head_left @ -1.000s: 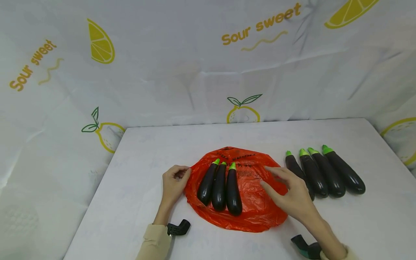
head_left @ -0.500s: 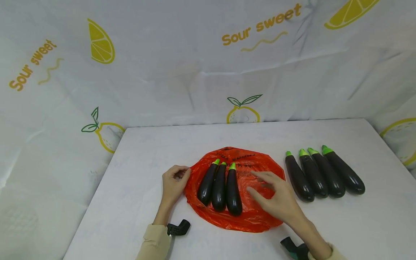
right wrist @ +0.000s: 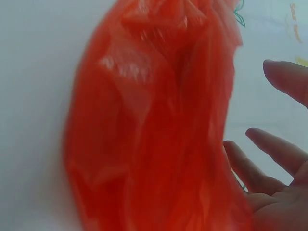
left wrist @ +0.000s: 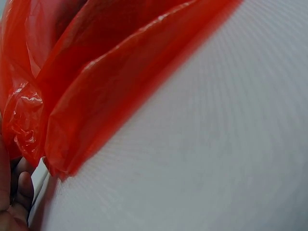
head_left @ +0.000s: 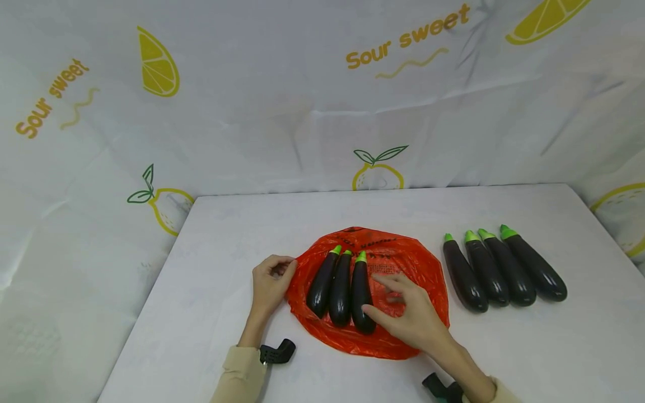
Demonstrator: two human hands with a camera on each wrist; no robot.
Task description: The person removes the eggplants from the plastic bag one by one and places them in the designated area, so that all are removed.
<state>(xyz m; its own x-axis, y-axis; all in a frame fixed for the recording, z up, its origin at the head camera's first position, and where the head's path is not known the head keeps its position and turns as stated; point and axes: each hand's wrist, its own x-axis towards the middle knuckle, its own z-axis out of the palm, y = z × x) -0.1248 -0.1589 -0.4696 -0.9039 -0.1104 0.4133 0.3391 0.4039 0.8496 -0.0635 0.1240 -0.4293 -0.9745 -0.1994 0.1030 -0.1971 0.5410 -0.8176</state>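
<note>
A red plastic bag lies spread on the table, its rim turned up round three dark eggplants with green tops. At its left edge my left hand pinches the plastic between thumb and fingers; in the left wrist view the bag rises in folds beside the fingertips. My right hand is over the right half of the bag, thumb and fingers spread apart with nothing between them. Its thumb overlaps the lower end of the rightmost of those eggplants in the head view.
Several more eggplants lie side by side on the table to the right of the bag. Behind the white table hangs a white cloth printed with lemons and lettering. A black device sits on each wrist.
My right hand has moved left across the bag, from its right edge to the rightmost eggplant on it. My left hand has stayed at the left edge.
</note>
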